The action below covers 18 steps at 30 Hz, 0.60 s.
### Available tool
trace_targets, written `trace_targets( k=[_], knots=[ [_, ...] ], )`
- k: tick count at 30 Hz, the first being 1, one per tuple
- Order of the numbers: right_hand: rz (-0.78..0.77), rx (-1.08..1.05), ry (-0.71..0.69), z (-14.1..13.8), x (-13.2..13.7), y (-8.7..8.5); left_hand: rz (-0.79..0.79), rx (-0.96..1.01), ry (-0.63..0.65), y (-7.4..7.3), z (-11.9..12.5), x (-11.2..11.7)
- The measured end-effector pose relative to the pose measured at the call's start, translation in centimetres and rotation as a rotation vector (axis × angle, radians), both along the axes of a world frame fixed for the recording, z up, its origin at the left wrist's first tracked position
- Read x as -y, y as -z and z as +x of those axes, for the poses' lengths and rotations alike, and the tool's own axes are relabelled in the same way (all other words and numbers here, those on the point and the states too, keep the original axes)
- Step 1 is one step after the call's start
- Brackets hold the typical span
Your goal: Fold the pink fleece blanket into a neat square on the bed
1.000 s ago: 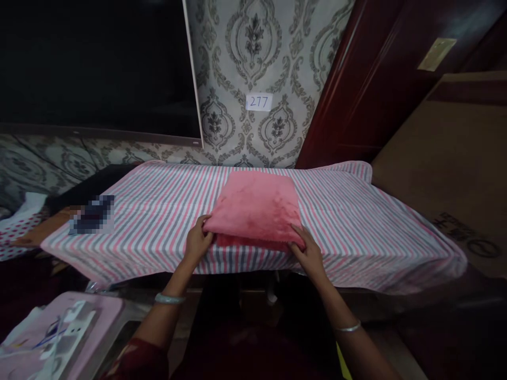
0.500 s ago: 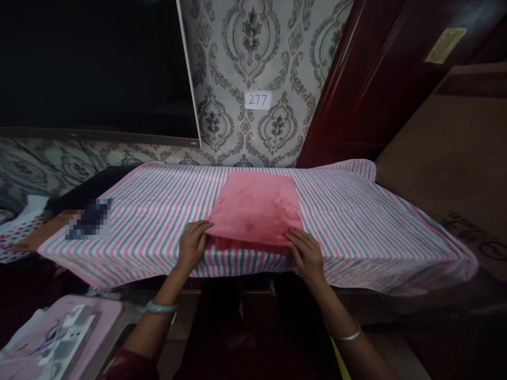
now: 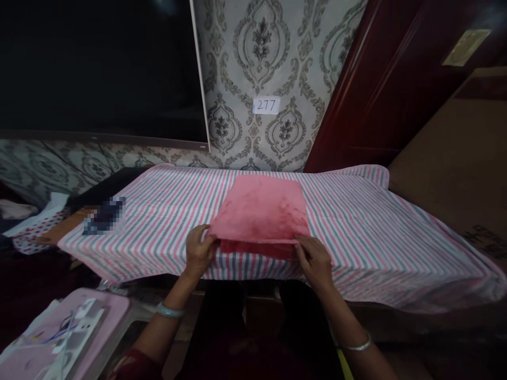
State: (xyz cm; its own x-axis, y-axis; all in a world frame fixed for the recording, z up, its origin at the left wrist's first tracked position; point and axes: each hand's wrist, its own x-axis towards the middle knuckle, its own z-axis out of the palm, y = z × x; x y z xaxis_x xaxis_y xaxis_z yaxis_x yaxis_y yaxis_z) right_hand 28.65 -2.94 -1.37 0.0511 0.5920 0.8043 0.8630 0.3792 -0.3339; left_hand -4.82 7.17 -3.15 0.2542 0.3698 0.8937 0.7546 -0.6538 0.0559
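Observation:
A folded pink towel [image 3: 263,208] lies in the middle of a table covered with a pink, grey and white striped cloth [image 3: 166,211]. My left hand [image 3: 198,252] curls its fingers around the towel's near left corner. At the near right corner, my right hand [image 3: 315,258] pinches the towel's top layer. Under that layer a darker red edge of the towel shows along the near side. Both wrists wear silver bangles.
A patterned wall with a small label reading 277 [image 3: 265,105] stands behind the table. A dark screen [image 3: 99,68] is at the upper left, a dark red door [image 3: 396,89] and a cardboard box [image 3: 455,169] at the right. A pink tray of items [image 3: 59,338] sits at the lower left.
The towel's top layer has been flattened and drawn towards the near edge. Both hands stayed at the near corners, changing from flat to gripping.

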Motion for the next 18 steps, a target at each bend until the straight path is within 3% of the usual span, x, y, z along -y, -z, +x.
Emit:
trace_targets(
  k=[5,18],
  knots=[
    [0.007,-0.002,-0.014,0.1,-0.1,0.2,0.049,-0.046,0.004,0.1,0.5,0.7],
    [-0.028,-0.007,-0.075,0.4,0.4,0.7,-0.018,-0.006,-0.248,0.2,1.6,0.7]
  ],
)
